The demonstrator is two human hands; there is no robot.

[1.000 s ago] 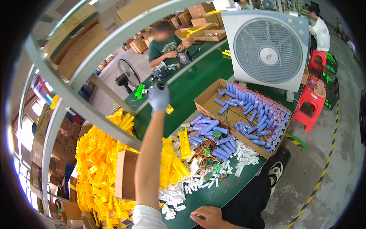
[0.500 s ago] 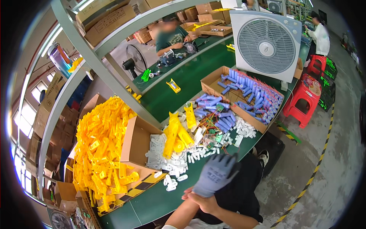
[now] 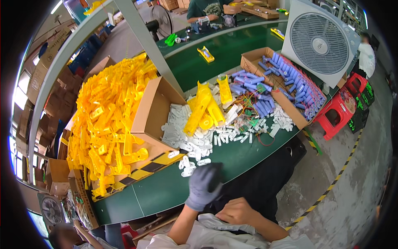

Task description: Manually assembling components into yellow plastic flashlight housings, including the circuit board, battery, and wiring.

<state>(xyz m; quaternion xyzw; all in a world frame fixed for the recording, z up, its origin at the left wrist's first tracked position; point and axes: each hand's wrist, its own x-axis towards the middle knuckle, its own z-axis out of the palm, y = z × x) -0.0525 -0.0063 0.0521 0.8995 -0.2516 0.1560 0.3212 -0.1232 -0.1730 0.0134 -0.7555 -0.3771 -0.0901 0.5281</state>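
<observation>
My left hand [image 3: 204, 187], in a grey work glove, is raised over the table's near edge, close to a few loose white plastic pieces [image 3: 188, 168]. Its thumb stands apart from the blurred fingers, and nothing shows in it. My bare right hand [image 3: 238, 211] is at my lap, against the light shirt, with its fingers curled in; what they hold, if anything, is hidden. Beyond the hands lie a heap of small white parts [image 3: 179, 124], long yellow plastic housings [image 3: 200, 108], bundled wires with green boards [image 3: 250, 107] and loose blue-purple cylindrical cells [image 3: 248, 81].
A big pile of yellow plastic parts [image 3: 112, 112] fills the left side beside an open cardboard box [image 3: 151, 110]. A carton of cells [image 3: 292, 108] and a white box fan [image 3: 319, 43] stand at the right. Red stools [image 3: 338, 114] are on the floor. Another person [image 3: 205, 9] sits across the green table [image 3: 143, 199].
My right hand has let go of the left glove's cuff and drawn back to my lap. The gloved left hand has moved left. The whole view has shifted, with the table's contents higher.
</observation>
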